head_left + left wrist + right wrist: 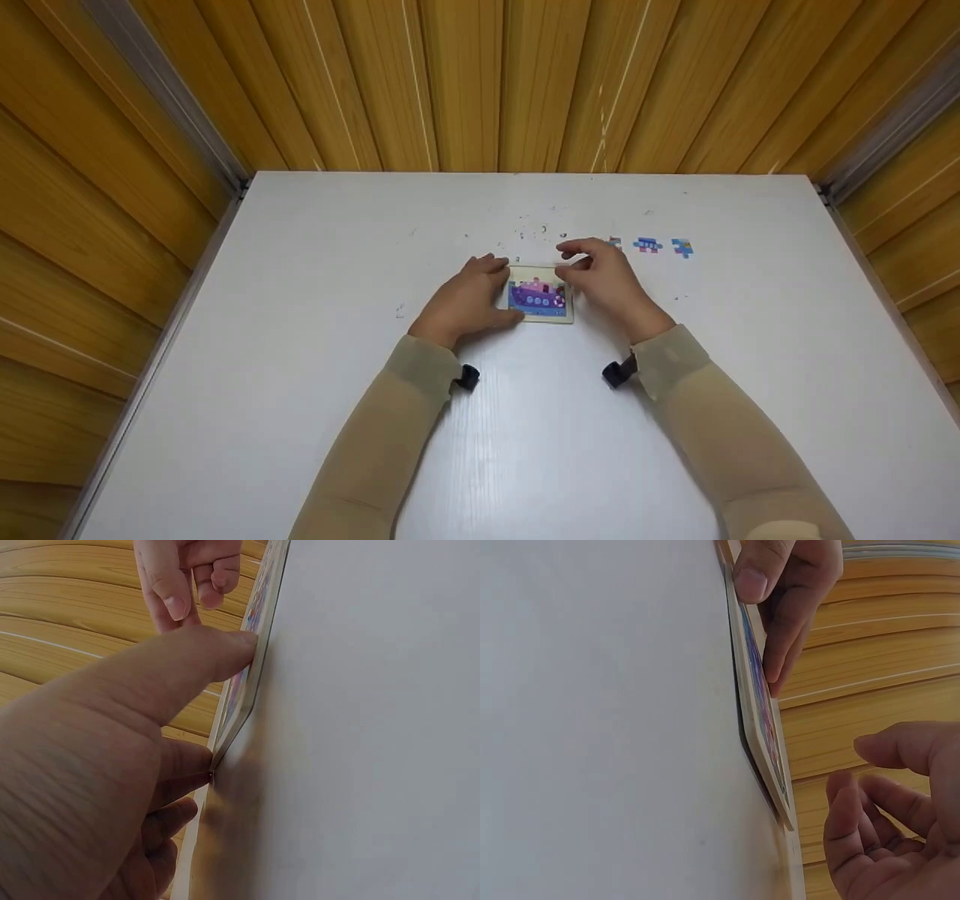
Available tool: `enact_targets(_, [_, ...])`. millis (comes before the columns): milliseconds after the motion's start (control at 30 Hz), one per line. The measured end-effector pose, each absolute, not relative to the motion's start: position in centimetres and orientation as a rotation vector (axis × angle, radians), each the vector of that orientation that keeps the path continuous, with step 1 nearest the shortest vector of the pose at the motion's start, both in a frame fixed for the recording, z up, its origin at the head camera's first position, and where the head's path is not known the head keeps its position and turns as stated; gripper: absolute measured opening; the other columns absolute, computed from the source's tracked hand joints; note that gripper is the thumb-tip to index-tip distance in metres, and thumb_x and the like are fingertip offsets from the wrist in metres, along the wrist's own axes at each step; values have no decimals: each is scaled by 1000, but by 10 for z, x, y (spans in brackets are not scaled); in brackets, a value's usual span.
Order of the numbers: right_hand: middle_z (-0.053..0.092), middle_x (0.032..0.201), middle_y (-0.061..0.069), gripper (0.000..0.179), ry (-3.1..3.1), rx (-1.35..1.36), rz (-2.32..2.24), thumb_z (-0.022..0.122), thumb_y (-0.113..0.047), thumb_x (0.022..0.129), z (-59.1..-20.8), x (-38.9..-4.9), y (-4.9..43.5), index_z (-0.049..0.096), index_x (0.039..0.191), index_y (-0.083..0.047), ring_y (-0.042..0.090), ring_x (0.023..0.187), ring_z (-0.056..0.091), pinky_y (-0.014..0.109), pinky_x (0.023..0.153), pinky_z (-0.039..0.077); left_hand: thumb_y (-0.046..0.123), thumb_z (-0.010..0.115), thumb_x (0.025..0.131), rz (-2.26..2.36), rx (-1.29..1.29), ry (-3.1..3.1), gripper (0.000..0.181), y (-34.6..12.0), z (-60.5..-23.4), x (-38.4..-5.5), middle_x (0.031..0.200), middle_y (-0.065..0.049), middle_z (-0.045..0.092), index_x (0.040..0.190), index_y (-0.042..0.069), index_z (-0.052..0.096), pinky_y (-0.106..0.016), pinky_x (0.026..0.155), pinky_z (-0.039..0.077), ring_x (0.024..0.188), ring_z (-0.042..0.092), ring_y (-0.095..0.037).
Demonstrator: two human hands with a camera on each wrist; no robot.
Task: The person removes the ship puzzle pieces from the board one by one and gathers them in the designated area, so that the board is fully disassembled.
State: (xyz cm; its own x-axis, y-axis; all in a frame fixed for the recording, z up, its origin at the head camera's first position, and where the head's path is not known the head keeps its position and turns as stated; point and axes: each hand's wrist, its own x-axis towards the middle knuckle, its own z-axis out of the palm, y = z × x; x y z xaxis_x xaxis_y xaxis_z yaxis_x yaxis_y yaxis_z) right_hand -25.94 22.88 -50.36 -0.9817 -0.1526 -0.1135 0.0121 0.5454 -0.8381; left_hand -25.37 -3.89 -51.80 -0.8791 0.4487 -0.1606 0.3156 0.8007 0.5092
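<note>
A small jigsaw puzzle board [553,319] with a pale frame lies on the white table, showing a purple and pink boat on blue. My left hand [469,296] holds its left side, thumb on the near corner and fingertips by the far corner. In the left wrist view the thumb presses on the frame's edge. Over the board's right far corner hovers my right hand [606,281]. In the right wrist view its fingers [845,814] are loosely bent, the thumb stands apart from them, and nothing is between them.
Beyond the right hand, loose jigsaw pieces [647,245] lie in a row, one partly hidden by that hand. Small dark marks [544,229] dot the white table [337,300] behind the board. Yellow wood-look panels [465,90] enclose the back and sides.
</note>
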Motion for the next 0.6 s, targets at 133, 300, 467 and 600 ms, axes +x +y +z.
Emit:
enact_targets(133, [67, 150, 16, 56, 2555, -151, -1425, 78, -19, 105, -504, -257, 223, 65, 159, -11, 24, 117, 67, 22, 90, 58, 54, 84, 96, 703, 601, 2719, 92, -39, -518, -254, 185, -4, 40, 171, 12, 51, -46, 145, 26, 177, 27, -35])
enact_targets(300, [67, 152, 13, 58, 2541, -193, -1393, 79, -19, 105, -505, -256, 213, 63, 161, -15, 22, 112, 64, 25, 91, 56, 54, 84, 96, 703, 612, 2722, 92, -40, -517, -254, 184, -5, 41, 171, 12, 51, -48, 144, 29, 176, 29, -36])
enact_targets(467, [66, 155, 13, 56, 2553, -285, -1318, 77, -22, 108, -507, -254, 203, 63, 161, -15, 24, 113, 61, 38, 100, 54, 55, 84, 97, 682, 628, 2731, 92, -41, -518, -254, 184, -6, 42, 171, 12, 51, -48, 143, 31, 175, 30, -37])
enact_targets(600, [67, 154, 15, 53, 2574, -369, -1274, 76, -20, 108, -510, -253, 197, 65, 159, -10, 26, 114, 63, 43, 104, 54, 55, 83, 98, 676, 640, 2724, 92, -41, -518, -253, 184, -6, 41, 171, 10, 50, -49, 144, 30, 176, 29, -36])
